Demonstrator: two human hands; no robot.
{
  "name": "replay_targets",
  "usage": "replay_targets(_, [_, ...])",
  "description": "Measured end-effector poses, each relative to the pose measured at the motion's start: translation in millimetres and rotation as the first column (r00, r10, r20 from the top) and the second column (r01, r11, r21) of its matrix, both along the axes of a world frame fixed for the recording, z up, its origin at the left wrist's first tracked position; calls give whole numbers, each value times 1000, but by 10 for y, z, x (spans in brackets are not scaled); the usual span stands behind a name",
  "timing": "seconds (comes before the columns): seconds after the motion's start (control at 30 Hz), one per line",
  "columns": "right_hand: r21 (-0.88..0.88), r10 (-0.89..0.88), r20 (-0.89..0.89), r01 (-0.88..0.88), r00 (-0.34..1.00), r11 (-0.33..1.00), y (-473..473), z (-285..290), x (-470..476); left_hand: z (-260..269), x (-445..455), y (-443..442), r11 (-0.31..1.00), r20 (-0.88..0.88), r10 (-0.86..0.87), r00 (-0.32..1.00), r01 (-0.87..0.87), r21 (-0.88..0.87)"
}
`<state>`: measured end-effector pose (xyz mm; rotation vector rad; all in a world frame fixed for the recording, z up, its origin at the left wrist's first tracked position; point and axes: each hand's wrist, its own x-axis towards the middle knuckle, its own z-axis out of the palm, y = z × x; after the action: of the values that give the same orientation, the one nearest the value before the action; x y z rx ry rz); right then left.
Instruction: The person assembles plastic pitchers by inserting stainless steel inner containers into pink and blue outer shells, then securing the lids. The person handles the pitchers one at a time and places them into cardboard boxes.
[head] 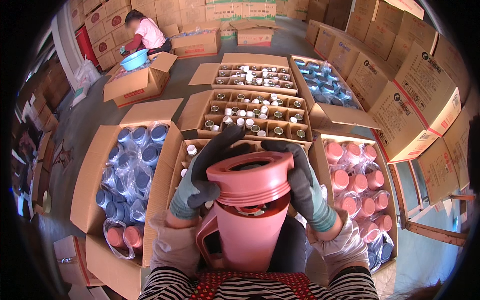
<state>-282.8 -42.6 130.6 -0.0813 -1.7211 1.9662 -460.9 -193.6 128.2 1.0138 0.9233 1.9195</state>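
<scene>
A pink plastic threaded collar with a pouring spout is gripped from both sides by my gloved hands. My left hand holds its left side, thumb low against the rim. On the spout side, my right hand closes around the edge. The collar sits tilted over the open top of a pink vacuum flask body, with a dark gap showing between them at the front. The body stands upright close to my lap, its handle pointing left. Part of a metallic piece shows inside the mouth.
Divided cartons ahead hold metal-rimmed liners and white caps. A carton of blue flasks stands left, one of pink flasks right. Blue flasks fill another carton. A person sits beside a blue basin. Stacked cartons line the right.
</scene>
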Motion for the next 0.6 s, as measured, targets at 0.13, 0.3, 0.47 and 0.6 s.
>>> replay_targets(0.13, [-52, -57, -129, 51, 990, 997, -97, -333, 41, -304, -24, -201, 993, -27, 22, 999, -25, -118])
replay_targets(0.3, [-9, -105, -132, 105, 986, 994, -113, -470, -10, -186, 84, -210, 993, 59, 46, 997, -40, -107])
replay_targets(0.47, [65, -149, -116, 157, 982, 985, -169, -447, -40, -226, 109, -232, 988, -31, 83, 996, -87, -129])
replay_targets(0.6, [109, -119, -137, 134, 983, 985, -173, -670, -92, -268, 149, -333, 992, -76, 86, 993, -93, -86])
